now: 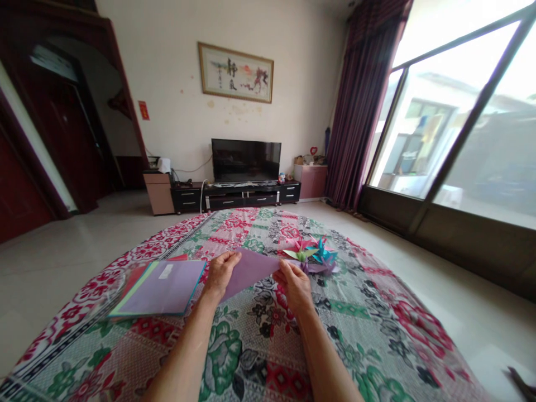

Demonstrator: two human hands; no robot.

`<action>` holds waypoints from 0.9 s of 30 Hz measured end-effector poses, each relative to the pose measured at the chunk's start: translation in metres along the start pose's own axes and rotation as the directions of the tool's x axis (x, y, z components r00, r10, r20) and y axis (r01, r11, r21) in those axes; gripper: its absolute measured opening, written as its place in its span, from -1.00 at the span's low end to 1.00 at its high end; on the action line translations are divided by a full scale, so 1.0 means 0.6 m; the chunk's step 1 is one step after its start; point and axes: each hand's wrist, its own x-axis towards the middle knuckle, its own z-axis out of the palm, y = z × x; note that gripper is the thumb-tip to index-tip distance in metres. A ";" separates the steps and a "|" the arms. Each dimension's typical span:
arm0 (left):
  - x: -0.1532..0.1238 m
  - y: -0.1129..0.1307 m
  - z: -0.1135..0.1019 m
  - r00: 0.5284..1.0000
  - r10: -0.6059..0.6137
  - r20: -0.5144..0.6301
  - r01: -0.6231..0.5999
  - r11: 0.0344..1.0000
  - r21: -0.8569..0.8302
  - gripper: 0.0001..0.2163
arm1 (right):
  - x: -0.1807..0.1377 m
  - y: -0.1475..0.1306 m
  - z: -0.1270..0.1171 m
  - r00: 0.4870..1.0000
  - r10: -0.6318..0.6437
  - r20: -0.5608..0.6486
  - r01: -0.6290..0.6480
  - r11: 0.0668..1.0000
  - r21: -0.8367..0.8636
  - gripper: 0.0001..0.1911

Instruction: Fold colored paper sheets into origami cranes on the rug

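Note:
A sheet of purple paper is stretched between my two hands above the patterned tablecloth. My left hand pinches its left edge, thumb on top. At the right corner, my right hand grips the same sheet between thumb and fingers. To the left of my left hand lies a stack of coloured paper, purple on top with green, blue and red edges showing. Just beyond my right hand sits a cluster of folded paper cranes in pink, green, blue and purple.
The round table wears a flowered tablecloth. Farther off, a television stands on a low black cabinet by the wall. A purple curtain and a large window are on the right; a dark red door is on the left.

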 end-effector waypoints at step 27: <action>0.002 -0.007 0.002 0.998 0.052 0.021 -0.054 0.993 0.108 -0.72 | 0.004 0.004 -0.008 0.998 0.033 -0.048 -0.034 0.999 -0.014 -0.64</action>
